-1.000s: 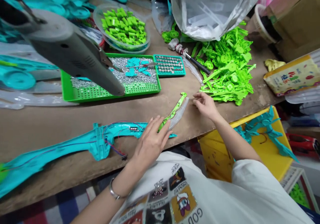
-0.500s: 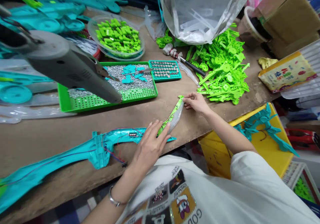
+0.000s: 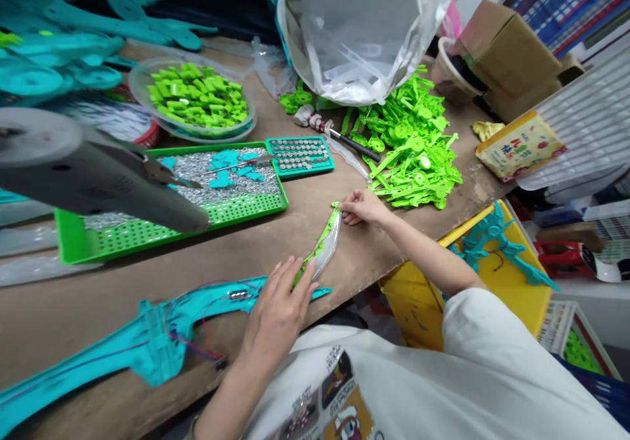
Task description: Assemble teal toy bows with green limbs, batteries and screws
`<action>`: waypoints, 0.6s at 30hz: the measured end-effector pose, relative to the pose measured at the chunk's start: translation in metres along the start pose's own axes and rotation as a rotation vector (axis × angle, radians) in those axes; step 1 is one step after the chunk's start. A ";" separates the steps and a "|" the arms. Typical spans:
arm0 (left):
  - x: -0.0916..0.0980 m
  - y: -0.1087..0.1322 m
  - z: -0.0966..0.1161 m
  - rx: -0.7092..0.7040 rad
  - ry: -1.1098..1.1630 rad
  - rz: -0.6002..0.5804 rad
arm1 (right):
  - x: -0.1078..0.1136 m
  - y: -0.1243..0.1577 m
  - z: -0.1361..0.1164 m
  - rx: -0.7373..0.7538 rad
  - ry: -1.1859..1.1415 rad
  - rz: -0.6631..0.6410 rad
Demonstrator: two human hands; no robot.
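Observation:
A bright green plastic strip (image 3: 322, 238) with a curved translucent plastic blade (image 3: 329, 246) along its side lies slantwise on the table. My left hand (image 3: 280, 305) rests with fingers stretched flat over the strip's lower end, hiding it. At the upper end, my right hand (image 3: 361, 207) has its fingertips pinched on the blade's edge. Beneath and beside my left hand runs a long teal plastic shell (image 3: 162, 338), with red and blue wires and a small metal spring in it; my hand covers part of the shell.
A grey power screwdriver (image 3: 118, 164) hangs over the green tray (image 3: 236, 210) of screws. Behind are a teal magnet-like disc tray (image 3: 300, 155), a bowl (image 3: 142, 92) of green pieces, a black-handled tool (image 3: 354, 145) and a green parts heap (image 3: 418, 158). A yellow bin (image 3: 413, 309) stands right.
The camera view has turned, so the scene sits further left and somewhat lower. Both hands keep nearly the same hold on the strip and blade.

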State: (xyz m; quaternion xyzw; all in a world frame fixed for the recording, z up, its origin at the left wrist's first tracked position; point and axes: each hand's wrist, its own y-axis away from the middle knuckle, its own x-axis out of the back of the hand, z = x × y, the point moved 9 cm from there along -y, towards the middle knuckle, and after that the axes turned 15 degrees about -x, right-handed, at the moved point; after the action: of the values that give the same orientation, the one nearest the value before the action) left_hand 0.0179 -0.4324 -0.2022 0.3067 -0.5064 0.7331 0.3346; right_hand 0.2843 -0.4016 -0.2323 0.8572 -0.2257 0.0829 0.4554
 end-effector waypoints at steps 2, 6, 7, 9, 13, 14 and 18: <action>-0.001 0.000 0.000 -0.009 -0.014 0.008 | 0.007 0.002 -0.009 0.108 0.108 0.066; -0.001 -0.001 0.000 -0.023 -0.023 -0.004 | 0.053 0.024 -0.056 0.585 0.548 0.528; -0.001 -0.002 0.000 -0.022 -0.023 -0.012 | 0.063 0.028 -0.065 0.662 0.682 0.648; 0.000 -0.003 0.001 -0.022 -0.025 -0.019 | 0.080 0.024 -0.072 0.709 0.907 0.770; 0.003 -0.006 0.003 -0.017 -0.019 -0.024 | 0.099 0.009 -0.076 0.747 1.110 0.748; 0.003 -0.007 0.003 -0.015 -0.007 -0.028 | 0.102 0.010 -0.079 0.763 1.117 0.757; 0.009 -0.011 0.003 0.014 0.065 -0.033 | 0.111 0.045 -0.097 0.815 1.027 0.869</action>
State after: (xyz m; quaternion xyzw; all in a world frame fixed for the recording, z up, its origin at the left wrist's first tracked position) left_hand 0.0218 -0.4308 -0.1877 0.2930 -0.4852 0.7406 0.3608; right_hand 0.3678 -0.3785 -0.1048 0.6460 -0.2536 0.7156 0.0792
